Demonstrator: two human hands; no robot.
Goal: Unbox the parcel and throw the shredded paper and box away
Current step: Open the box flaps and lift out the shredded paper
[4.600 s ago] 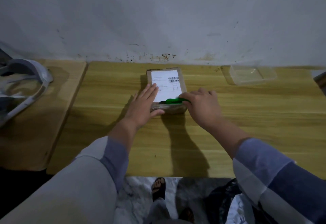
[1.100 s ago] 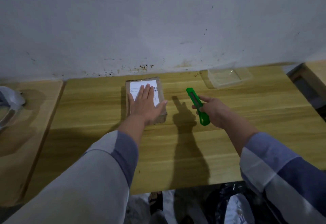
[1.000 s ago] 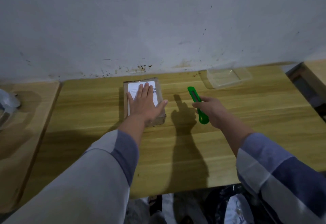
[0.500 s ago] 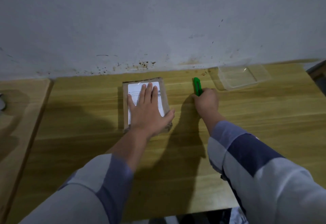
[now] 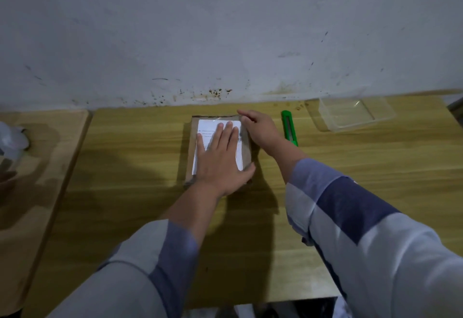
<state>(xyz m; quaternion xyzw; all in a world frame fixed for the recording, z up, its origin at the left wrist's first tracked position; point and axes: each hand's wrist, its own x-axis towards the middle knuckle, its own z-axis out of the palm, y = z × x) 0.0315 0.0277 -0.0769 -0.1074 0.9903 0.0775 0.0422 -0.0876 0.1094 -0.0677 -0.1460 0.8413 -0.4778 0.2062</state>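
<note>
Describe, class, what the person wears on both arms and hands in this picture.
Both arms wear long sleeves in broad blocks of pale grey-white and blue. The left sleeve ends in a blue band; the right sleeve shows a darker blue block. The left hand and right hand are bare, with no gloves, rings or watch visible.

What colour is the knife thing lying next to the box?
Bright green. The cutter lies on the table, seen in the head view, just right of the right hand.
</note>
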